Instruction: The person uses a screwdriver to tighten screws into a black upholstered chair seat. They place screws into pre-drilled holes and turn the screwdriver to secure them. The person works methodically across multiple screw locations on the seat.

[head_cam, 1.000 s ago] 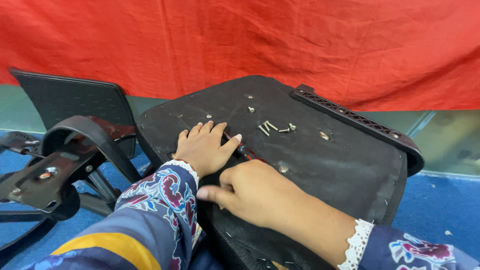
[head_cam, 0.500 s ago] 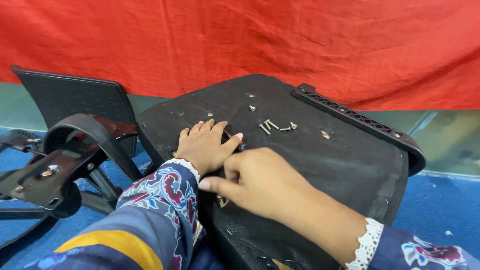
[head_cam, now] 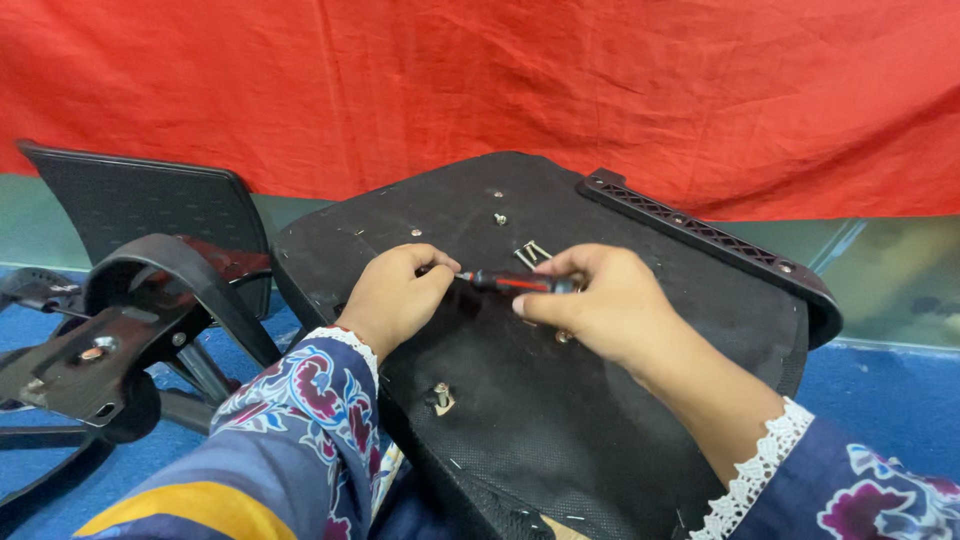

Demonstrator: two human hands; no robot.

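Here, a slim screwdriver with a red-and-black handle (head_cam: 520,282) is held level above the black fabric-covered underside of an upturned office chair seat (head_cam: 640,400), which is propped at a tilt before a red cloth backdrop (head_cam: 600,90). The left hand (head_cam: 398,295) is curled, its fingertips pinched around the tool's tip end, while the right hand (head_cam: 600,305) is closed around the handle end, thumb and fingers pressed together on it. A small cluster of loose silver bolts (head_cam: 532,252) is seen lying on the seat just beyond the tool, and a fitted bolt with washer (head_cam: 440,397) is seen nearer the camera, well apart from both hands. A black plastic bracket strip (head_cam: 700,235) is fixed along the seat's far right edge. To the left, a black metal chair mechanism plate with curved armrest (head_cam: 130,330) is laid on the blue floor (head_cam: 880,400), in front of a black mesh chair back (head_cam: 140,205). For the step in hand, it is judged that the tip should be seated squarely before any turning, the shaft kept steady by the pinching fingers, and the loose bolts guarded against sliding down the slope.
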